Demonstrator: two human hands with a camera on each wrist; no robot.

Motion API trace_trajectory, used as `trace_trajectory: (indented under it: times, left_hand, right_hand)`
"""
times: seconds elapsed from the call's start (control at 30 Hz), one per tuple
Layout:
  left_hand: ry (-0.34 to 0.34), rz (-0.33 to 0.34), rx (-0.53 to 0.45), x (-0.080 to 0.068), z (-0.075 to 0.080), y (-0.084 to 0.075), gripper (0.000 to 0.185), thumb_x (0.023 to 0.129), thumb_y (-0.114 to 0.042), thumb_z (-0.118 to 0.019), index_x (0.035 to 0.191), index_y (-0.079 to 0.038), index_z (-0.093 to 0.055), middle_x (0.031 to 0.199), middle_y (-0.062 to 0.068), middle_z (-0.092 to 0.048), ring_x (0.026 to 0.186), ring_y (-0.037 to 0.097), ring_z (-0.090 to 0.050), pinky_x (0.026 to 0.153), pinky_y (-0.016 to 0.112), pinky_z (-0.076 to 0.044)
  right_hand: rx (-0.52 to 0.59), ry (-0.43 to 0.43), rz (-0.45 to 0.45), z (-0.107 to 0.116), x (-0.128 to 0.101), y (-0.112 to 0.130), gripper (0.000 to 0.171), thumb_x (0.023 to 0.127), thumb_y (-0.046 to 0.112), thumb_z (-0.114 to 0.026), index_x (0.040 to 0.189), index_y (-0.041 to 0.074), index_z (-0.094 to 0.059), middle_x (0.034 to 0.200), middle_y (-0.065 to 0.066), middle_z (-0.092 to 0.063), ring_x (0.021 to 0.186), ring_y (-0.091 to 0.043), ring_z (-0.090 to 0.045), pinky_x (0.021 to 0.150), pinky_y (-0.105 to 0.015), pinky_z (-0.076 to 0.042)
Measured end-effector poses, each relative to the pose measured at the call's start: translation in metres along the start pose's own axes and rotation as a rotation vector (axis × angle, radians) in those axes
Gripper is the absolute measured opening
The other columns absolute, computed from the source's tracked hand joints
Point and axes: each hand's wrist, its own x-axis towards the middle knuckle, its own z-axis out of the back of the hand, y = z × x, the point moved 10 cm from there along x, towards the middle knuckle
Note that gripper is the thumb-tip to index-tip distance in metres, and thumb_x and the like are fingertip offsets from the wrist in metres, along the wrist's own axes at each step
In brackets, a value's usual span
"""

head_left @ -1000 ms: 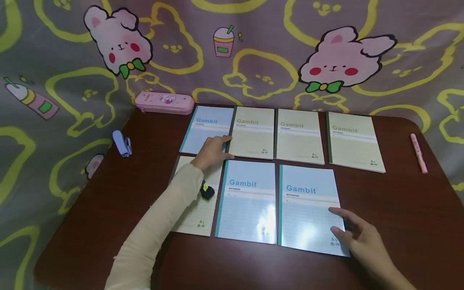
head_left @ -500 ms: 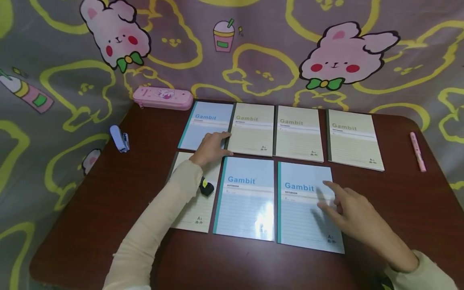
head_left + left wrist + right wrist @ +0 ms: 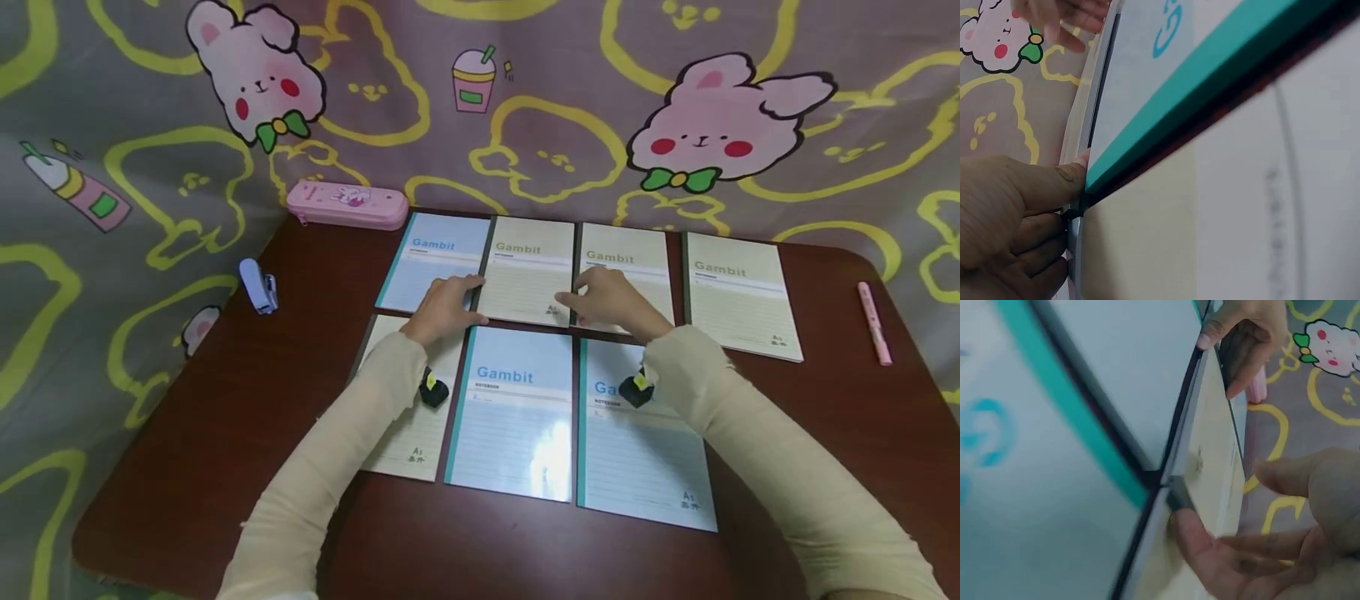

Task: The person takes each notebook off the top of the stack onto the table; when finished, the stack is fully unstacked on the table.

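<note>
Two rows of Gambit notebooks lie on the table. In the head view my left hand (image 3: 441, 308) rests at the left edge of a cream notebook (image 3: 525, 275) in the back row, thumb by its lower corner and index finger on its dark spine. My right hand (image 3: 611, 298) is over the lower left part of the neighbouring cream notebook (image 3: 626, 242), its thumb tip reaching the first one's lower right corner. The right wrist view shows that thumb (image 3: 1194, 540) near the notebooks' corner, with the index finger held away from it. Neither hand plainly grips anything.
A blue notebook (image 3: 435, 258) and a cream one (image 3: 742, 296) end the back row. The front row has a cream notebook (image 3: 408, 425) and two blue ones. A pink pencil case (image 3: 348, 206), blue stapler (image 3: 258, 286) and pink pen (image 3: 874, 323) lie around. A patterned curtain hangs behind.
My right hand has left the front right blue notebook and moved up and left to the cream notebooks in the back row. The left hand stays at the same notebook edge.
</note>
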Motion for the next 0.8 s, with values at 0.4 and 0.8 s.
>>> trace_trajectory:
  times: [0.4, 0.8]
  left_hand:
    - [0.003, -0.003, 0.004, 0.002, -0.002, 0.005, 0.073, 0.081, -0.027, -0.079, 0.145, -0.011, -0.045, 0.149, 0.01, -0.045, 0.139, 0.027, -0.041, 0.114, 0.04, -0.035]
    - [0.012, 0.011, -0.009, 0.0, 0.001, 0.004, 0.077, 0.082, -0.028, -0.079, 0.147, -0.013, -0.041, 0.148, 0.011, -0.047, 0.137, 0.029, -0.043, 0.113, 0.042, -0.037]
  right_hand:
    - [-0.062, -0.117, -0.176, -0.013, 0.032, 0.006, 0.075, 0.081, 0.05, -0.073, 0.12, -0.01, -0.05, 0.109, -0.025, -0.057, 0.084, -0.032, -0.059, 0.069, -0.039, -0.052]
    - [0.108, -0.118, -0.259, -0.008, 0.033, -0.015, 0.072, 0.078, 0.035, -0.081, 0.124, -0.009, -0.049, 0.108, -0.023, -0.057, 0.073, -0.026, -0.061, 0.055, -0.028, -0.052]
